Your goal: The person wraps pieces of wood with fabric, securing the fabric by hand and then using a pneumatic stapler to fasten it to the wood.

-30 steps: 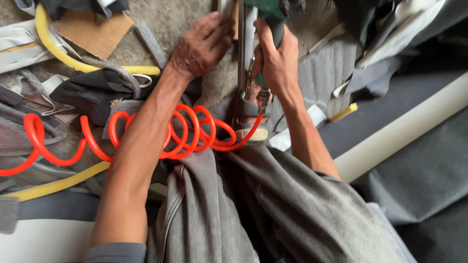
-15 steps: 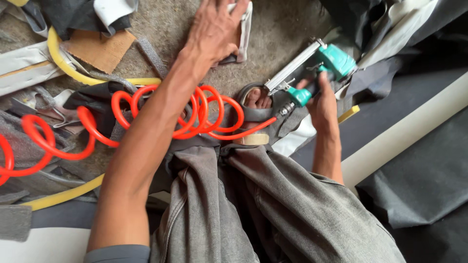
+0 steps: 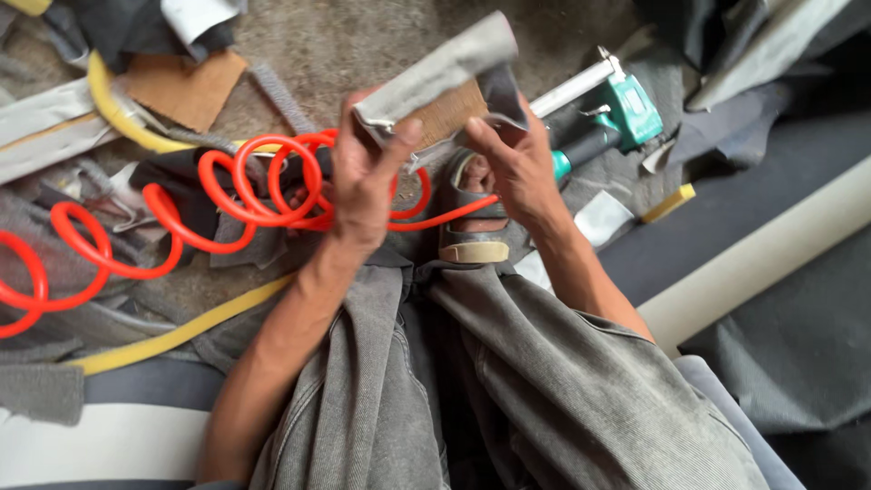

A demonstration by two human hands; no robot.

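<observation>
— Fabric-covered piece (image 3: 442, 77): where is it?

— Up in both hands, above the person's lap. It is a grey cloth wrapped over a brown board, tilted, with the brown underside facing the camera.

— How do the hands sit on it?

— Left hand (image 3: 363, 177) grips the lower left end, thumb pressed on the cloth edge. Right hand (image 3: 513, 159) pinches the loose cloth at the lower right — fingers closed on it.

— And around them?

— An orange coiled hose (image 3: 227, 195) runs across the floor under the left forearm. A green air stapler (image 3: 617, 109) lies on the floor just beyond the right hand — not touched. A yellow strip (image 3: 163, 331) lies near the grey trousers (image 3: 508, 390).
</observation>
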